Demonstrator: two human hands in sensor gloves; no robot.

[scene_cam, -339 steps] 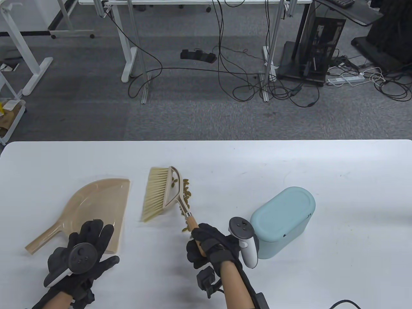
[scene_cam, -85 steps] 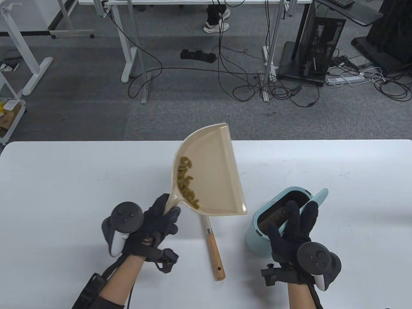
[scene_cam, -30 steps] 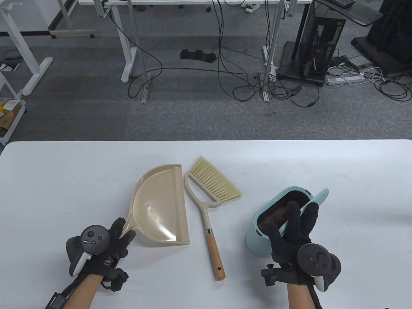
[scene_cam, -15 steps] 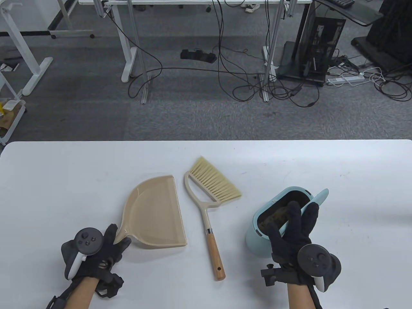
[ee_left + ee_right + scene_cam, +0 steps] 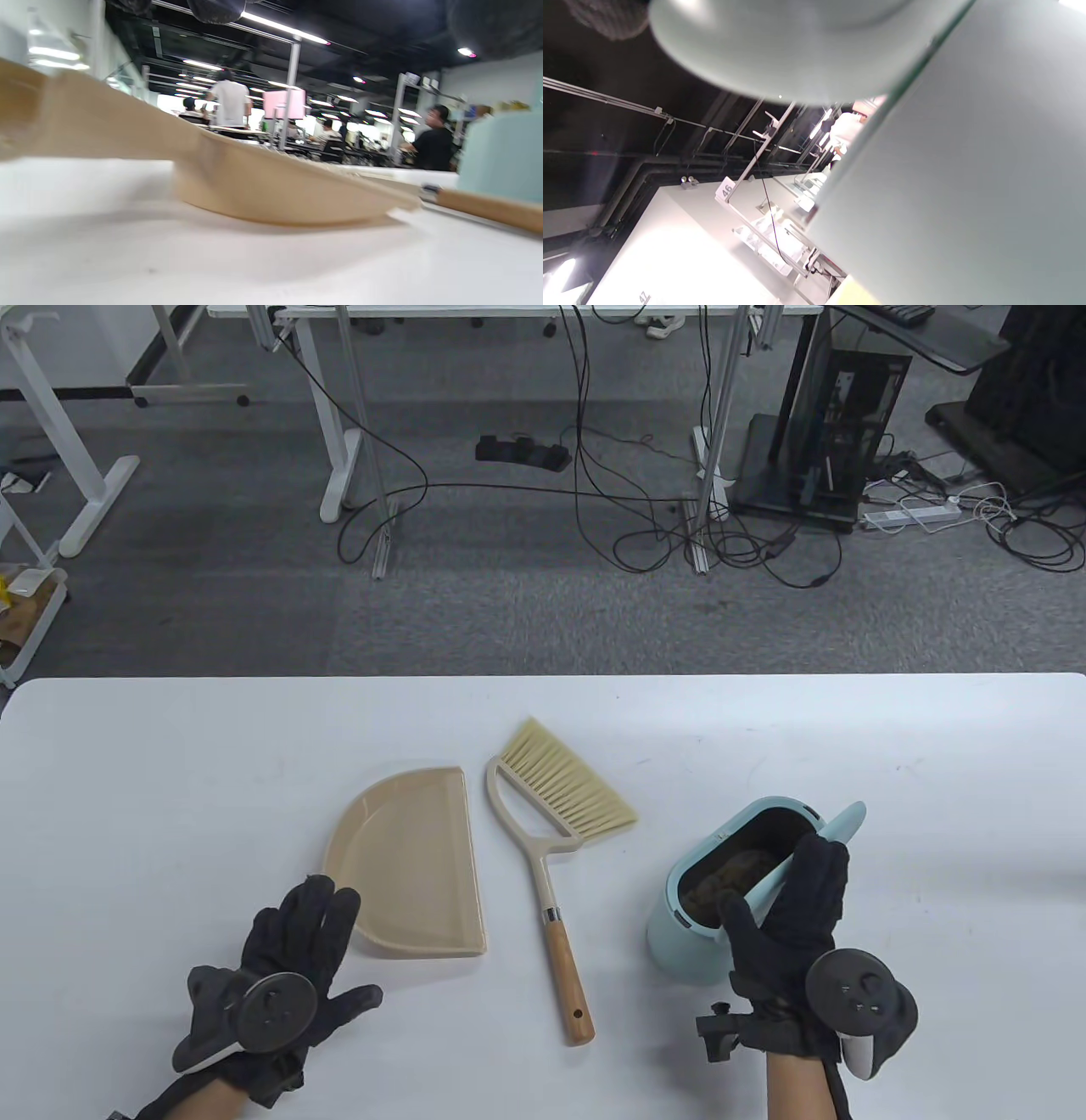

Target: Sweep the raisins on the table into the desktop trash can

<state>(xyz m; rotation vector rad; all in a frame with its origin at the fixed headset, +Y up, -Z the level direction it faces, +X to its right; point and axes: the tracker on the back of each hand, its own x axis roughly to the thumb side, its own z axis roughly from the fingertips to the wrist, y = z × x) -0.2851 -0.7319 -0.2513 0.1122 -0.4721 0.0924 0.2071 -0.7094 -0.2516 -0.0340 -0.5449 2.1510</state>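
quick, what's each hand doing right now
Left hand: open, fingers spread over the dustpan handle, gripping nothing.
Right hand: holds the trash can lid open.

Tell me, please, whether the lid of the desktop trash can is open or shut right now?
Open. The lid is tilted up off the trash can, exposing the dark interior with brownish contents, and the right hand rests on it.

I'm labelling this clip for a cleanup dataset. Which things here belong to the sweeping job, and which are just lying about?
Part of the job:
- beige plastic dustpan
- hand brush with cream bristles and wooden handle
- pale blue desktop trash can, lid open
- raisins inside it

Just lying about:
- black cables on the floor
- black computer tower
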